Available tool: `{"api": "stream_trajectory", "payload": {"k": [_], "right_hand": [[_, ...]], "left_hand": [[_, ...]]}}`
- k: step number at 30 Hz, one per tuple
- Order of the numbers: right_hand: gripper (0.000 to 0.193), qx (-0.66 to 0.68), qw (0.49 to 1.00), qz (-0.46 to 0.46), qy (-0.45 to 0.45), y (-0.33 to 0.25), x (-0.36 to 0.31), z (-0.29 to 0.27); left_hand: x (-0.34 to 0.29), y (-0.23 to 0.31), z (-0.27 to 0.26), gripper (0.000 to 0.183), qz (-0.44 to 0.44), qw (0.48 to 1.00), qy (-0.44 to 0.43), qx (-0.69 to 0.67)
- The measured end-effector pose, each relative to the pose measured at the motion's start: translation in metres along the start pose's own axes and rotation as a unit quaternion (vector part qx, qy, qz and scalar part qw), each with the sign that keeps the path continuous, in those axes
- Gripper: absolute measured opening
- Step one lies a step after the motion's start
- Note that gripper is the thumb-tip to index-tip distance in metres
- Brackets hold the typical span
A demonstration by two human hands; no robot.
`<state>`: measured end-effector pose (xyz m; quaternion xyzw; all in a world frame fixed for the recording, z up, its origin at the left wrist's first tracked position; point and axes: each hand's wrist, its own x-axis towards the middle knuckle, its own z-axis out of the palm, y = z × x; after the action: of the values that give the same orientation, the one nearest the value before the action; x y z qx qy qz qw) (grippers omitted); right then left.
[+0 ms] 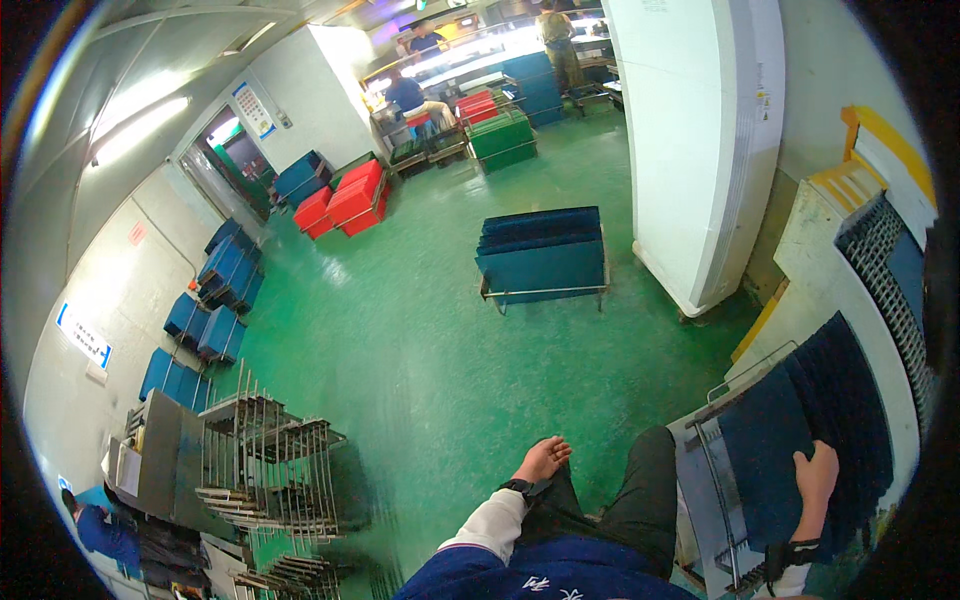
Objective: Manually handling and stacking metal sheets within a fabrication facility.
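At the near right, we see thin, flat, dark blue panels packed face to face in a row.

A ceiling tube glares, the floor shines (edges bend); the far end seems blurred.

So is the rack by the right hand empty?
Not empty: the rack holds several dark blue boards, and the right hand touches them.

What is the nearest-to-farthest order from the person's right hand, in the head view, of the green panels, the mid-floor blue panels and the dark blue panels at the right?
1. Dark blue panels: at the person's right, right by the right hand.
2. Mid-floor blue panels: ahead, on open floor.
3. Green panels: farther back, toward the room's far end.
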<state>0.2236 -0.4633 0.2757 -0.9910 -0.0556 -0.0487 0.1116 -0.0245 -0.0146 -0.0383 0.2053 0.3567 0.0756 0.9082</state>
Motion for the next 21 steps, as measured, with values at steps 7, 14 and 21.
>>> {"api": "stream_trajectory", "payload": {"k": [7, 14, 21], "right_hand": [[0.04, 0.016, 0.999, 0.009, -0.028, -0.005, 0.002, -0.006], [0.042, -0.001, 0.998, 0.026, -0.057, -0.022, -0.004, -0.022], [0.044, -0.005, 1.0, 0.006, -0.01, -0.007, -0.002, -0.006]], "left_hand": [[-0.005, 0.002, 0.002, 0.025, 0.002, 1.0, 0.016, -0.003], [-0.005, 0.002, -0.001, 0.025, 0.004, 1.0, 0.027, 0.002], [0.005, 0.0, -0.009, 0.021, -0.015, 1.0, 0.006, -0.018]]}}
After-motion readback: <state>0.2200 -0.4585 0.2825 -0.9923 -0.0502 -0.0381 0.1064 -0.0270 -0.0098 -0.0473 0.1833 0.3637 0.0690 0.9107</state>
